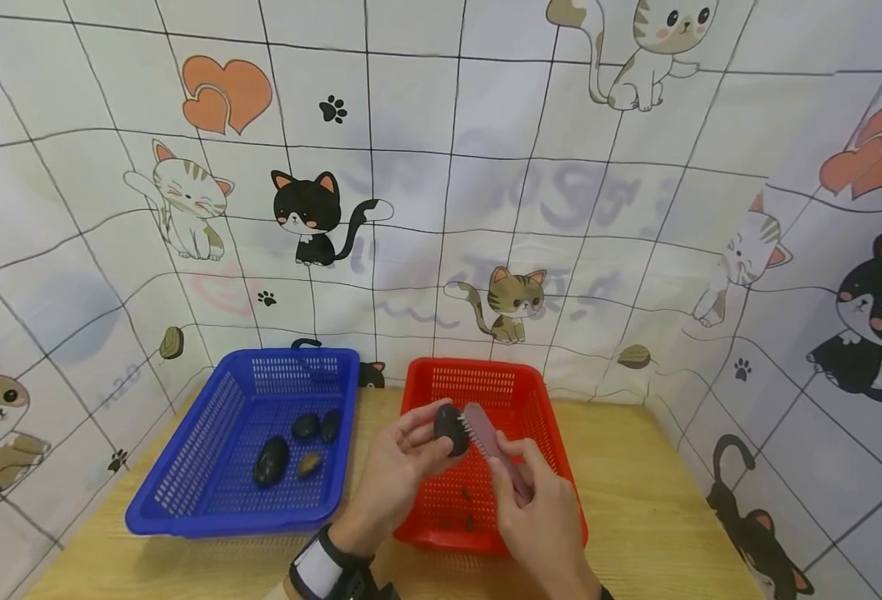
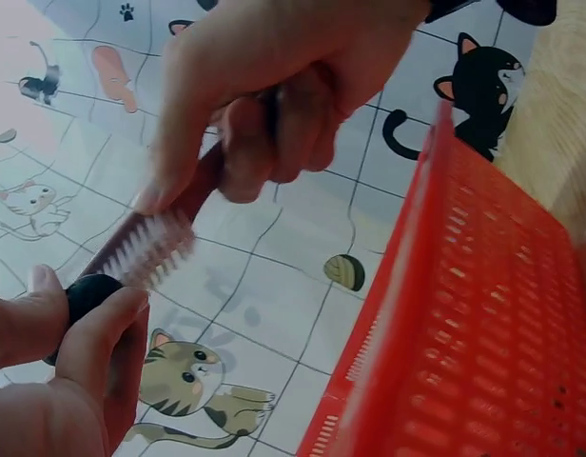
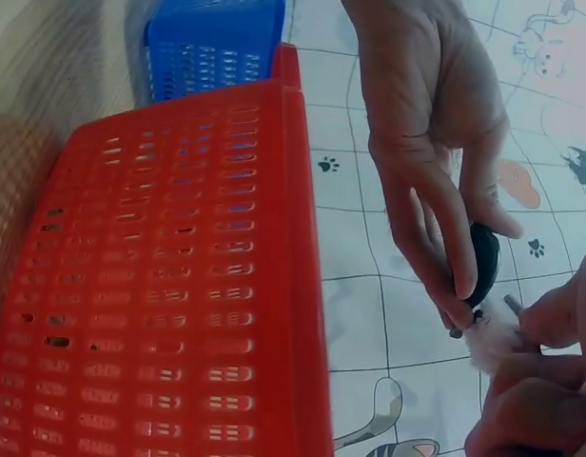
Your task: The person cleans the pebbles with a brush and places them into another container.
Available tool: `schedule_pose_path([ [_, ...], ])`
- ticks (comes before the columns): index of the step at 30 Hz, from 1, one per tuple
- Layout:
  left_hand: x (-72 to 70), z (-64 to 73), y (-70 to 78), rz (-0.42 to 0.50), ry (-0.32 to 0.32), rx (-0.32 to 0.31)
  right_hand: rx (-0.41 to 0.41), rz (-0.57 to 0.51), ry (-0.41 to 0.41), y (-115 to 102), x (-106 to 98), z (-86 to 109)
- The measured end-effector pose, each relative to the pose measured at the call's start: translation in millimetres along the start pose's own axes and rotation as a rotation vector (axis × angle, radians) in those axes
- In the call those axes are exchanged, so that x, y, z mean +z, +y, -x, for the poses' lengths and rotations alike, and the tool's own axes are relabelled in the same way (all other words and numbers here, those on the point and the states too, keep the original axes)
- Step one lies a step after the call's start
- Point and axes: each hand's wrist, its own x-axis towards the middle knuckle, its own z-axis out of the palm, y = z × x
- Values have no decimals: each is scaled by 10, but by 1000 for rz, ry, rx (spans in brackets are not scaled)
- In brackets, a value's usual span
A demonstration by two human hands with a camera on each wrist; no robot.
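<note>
Above the red basket (image 1: 486, 533), my left hand (image 1: 399, 471) holds a dark smooth stone (image 1: 450, 429) between thumb and fingers. My right hand (image 1: 542, 508) grips a mauve brush (image 1: 497, 442) by its handle. The brush's pale bristles touch the stone's right side in the head view. In the left wrist view the bristles (image 2: 155, 249) look blurred beside the stone (image 2: 91, 297). The right wrist view shows the stone (image 3: 483, 265) pinched by the left fingers, with the brush mostly hidden by the right hand. Small dark bits lie on the red basket's bottom.
To the left stands a blue basket (image 1: 208, 467) with several stones, among them a large black one (image 1: 271, 461) and a smaller brownish one (image 1: 309, 464). Both baskets rest on a wooden table (image 1: 628, 475). A cat-print sheet (image 1: 426, 208) hangs behind and at both sides.
</note>
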Motion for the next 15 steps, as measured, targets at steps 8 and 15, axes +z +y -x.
schedule_pose_path([
  [8, -41, -10, -36, -21, -5, 3, -13, -146, -66, -35, 7, 60],
  [15, -15, -9, -47, -56, -38, 5, 29, -72, -13, 12, -7, -25],
])
